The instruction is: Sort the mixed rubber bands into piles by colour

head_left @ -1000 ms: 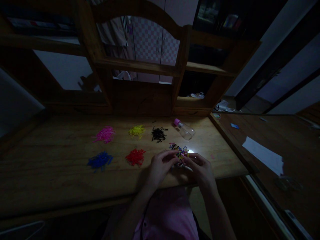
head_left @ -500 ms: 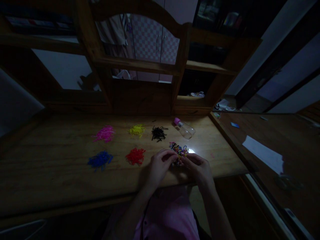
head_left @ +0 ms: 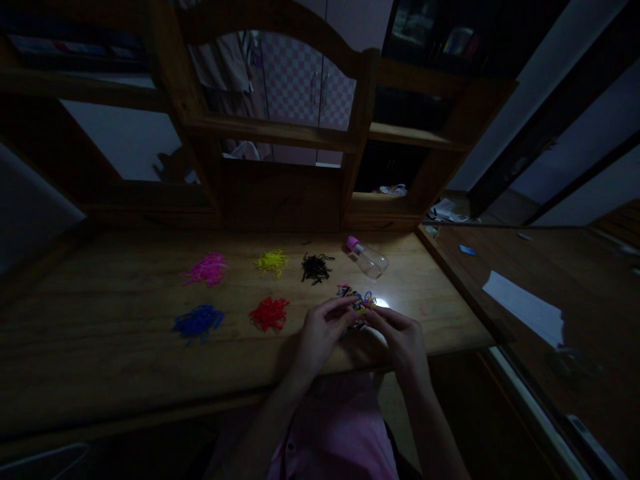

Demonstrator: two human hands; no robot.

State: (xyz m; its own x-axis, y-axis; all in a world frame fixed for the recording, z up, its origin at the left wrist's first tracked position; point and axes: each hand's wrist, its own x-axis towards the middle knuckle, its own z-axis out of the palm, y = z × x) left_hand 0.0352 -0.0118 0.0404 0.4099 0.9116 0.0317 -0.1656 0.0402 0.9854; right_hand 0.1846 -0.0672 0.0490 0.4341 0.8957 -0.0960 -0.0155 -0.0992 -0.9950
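Note:
My left hand (head_left: 325, 325) and my right hand (head_left: 401, 331) meet over a mixed pile of colourful rubber bands (head_left: 369, 297) near the desk's front edge. Fingers of both hands are pinched around a few bands from this pile, one of them yellowish; exactly which ones each hand holds is hard to make out in the dim light. Sorted by colour, heaps of bands lie to the left: red (head_left: 270, 313), black (head_left: 315, 267), yellow (head_left: 271, 262), pink (head_left: 206, 269) and blue (head_left: 199, 321). The fingers partly hide the mixed pile.
A clear bottle with a pink cap (head_left: 367, 259) lies on its side behind the mixed pile. A wooden shelf unit (head_left: 280, 193) rises along the desk's back. On the brown surface to the right are white paper (head_left: 524, 307) and a small blue card (head_left: 467, 250).
My fingertips have shifted slightly over the mixed pile, with both hands still pinched together. The view has moved a little; the coloured heaps and the bottle stay in place.

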